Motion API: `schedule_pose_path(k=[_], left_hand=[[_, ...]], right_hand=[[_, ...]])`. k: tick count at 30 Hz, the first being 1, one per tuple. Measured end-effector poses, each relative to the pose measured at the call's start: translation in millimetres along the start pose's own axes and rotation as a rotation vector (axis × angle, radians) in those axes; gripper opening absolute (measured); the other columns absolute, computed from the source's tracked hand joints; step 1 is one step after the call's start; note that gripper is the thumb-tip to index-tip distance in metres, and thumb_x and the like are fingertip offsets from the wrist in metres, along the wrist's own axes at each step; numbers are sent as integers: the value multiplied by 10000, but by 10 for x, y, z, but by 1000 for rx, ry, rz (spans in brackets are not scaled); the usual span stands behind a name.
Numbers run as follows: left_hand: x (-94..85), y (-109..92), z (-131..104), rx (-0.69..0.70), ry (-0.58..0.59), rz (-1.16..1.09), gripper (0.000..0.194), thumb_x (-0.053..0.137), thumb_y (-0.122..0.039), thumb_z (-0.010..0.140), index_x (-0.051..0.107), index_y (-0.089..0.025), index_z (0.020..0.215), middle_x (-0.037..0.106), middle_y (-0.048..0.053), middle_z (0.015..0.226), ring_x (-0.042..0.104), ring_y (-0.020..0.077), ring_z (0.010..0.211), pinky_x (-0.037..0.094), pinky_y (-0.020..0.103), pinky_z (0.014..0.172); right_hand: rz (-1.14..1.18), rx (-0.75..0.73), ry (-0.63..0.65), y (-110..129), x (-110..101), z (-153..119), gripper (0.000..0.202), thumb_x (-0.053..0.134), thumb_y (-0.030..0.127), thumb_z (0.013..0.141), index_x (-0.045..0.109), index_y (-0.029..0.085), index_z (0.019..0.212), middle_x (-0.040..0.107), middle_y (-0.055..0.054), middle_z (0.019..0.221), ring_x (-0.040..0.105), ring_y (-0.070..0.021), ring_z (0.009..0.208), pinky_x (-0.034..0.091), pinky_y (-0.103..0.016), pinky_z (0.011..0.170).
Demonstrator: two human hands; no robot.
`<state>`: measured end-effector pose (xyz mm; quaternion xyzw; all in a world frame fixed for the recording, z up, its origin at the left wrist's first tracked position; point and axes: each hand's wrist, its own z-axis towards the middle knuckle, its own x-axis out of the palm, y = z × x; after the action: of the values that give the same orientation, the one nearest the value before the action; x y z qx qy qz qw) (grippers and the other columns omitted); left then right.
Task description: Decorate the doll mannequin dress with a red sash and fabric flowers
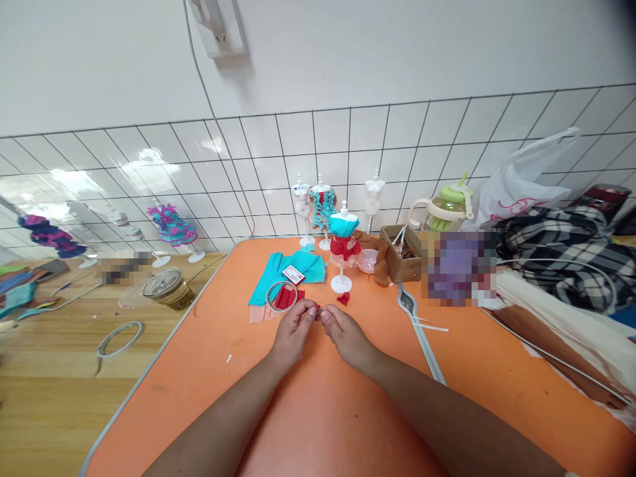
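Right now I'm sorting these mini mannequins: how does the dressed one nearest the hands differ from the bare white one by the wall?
The near mannequin wears a teal top and red skirt; the bare mannequin shows only its white torso. The near mannequin stands forward on the orange table, its round base in plain view; the bare mannequin stands back by the tiles, its base hidden behind other things. Both are upright on thin white poles.

The table in the middle has a smooth, matt orange top. At the left, the floor is shiny wood. The wall tiles up top are glossy. The little dress is soft cloth.
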<state>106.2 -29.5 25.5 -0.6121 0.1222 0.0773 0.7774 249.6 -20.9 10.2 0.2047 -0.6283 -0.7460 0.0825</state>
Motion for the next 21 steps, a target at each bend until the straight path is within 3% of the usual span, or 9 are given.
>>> schedule_pose_path(k=[10, 21], left_hand=[[-3, 140, 10, -34, 13, -157, 196, 499, -363, 866, 538, -176, 822, 573, 26, 803, 526, 170, 807, 435, 299, 783], [11, 113, 24, -48, 34, -209, 216, 507, -374, 863, 551, -170, 810, 573, 22, 775, 527, 165, 787, 430, 289, 766]], right_hand=[[-97, 3, 17, -7, -51, 18, 296, 306, 400, 941, 444, 206, 765, 502, 15, 719, 455, -126, 662, 331, -235, 585], [-154, -23, 17, 5, -62, 24, 272, 316, 374, 932, 452, 203, 770, 495, 19, 701, 444, -122, 640, 322, -240, 585]])
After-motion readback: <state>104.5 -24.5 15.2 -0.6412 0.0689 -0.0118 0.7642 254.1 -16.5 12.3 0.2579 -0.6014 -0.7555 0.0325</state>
